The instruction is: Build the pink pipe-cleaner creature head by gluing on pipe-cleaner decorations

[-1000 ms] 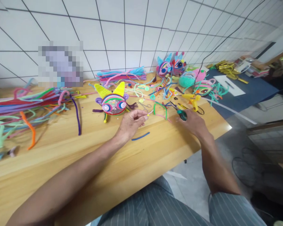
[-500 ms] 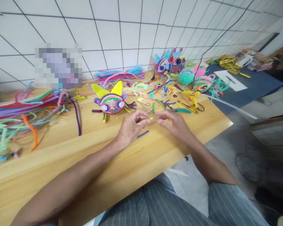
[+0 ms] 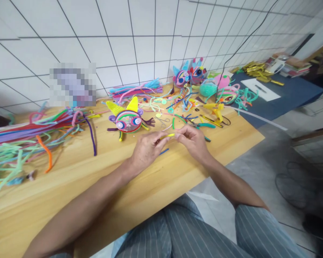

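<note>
A short yellow pipe-cleaner piece stretches between my two hands above the wooden table. My left hand pinches its left end, and my right hand pinches the right end. Behind and left of my left hand sits a round decorated figure with yellow horns, blue-and-pink eyes and purple ears. A short blue piece lies on the table just below the gap between my hands. Small scissors rest behind my hands.
Bundles of coloured pipe cleaners cover the table's left side. A yellow glue gun and teal-handled pliers lie to the right. More decorated figures stand near the tiled wall. A blue surface adjoins at the far right.
My right hand has moved left and now grips the yellow piece, more of which shows between my hands. The camera view has shifted slightly.
</note>
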Demonstrator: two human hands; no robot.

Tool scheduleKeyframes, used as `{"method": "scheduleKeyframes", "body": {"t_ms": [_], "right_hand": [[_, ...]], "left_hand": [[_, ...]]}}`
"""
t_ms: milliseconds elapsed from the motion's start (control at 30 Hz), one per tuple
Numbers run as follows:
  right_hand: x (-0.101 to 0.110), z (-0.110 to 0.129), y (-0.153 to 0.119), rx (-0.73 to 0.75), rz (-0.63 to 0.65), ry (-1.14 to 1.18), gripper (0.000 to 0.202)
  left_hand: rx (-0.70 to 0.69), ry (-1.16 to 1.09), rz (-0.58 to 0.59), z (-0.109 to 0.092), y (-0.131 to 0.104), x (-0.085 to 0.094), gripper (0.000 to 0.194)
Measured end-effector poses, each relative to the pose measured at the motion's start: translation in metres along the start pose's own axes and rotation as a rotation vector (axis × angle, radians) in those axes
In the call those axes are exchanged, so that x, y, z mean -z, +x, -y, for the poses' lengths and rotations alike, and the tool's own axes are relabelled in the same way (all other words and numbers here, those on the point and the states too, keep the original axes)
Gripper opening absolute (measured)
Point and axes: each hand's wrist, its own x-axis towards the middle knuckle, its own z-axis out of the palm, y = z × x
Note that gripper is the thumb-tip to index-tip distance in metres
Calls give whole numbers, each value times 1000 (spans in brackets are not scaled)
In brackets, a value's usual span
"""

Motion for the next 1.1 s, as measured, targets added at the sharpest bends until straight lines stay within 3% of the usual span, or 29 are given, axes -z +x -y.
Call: {"method": "scheduleKeyframes", "body": {"t_ms": [133,200,267,333,500,733,967,1100], "right_hand": [[-5,0,-4,84,-12,-75,17],[-5,1,-4,273,-30,-215,7],[-4,1,-5,485,-38,-377,12],[-5,0,-6,601,-23,-496,17],[-13,-7,-15,589,23,-592,23],[-33,-7,-26,630,30,-487,21],[-42,-6,-29,552,41,-437,19],[-42,-5,-31,538,57,-431,19]], "left_hand": [[-91,87,-36,-1,-3,-2,18],[-94,116,-25,-2,-3,-2,20],[-78,149,11,-3,-3,1,22],[-48,181,64,-4,-4,4,25],[45,224,147,-5,-21,15,28],[138,178,89,-5,-48,25,27],[186,107,29,-3,-56,26,23],[252,21,58,-5,-58,31,23]]}}
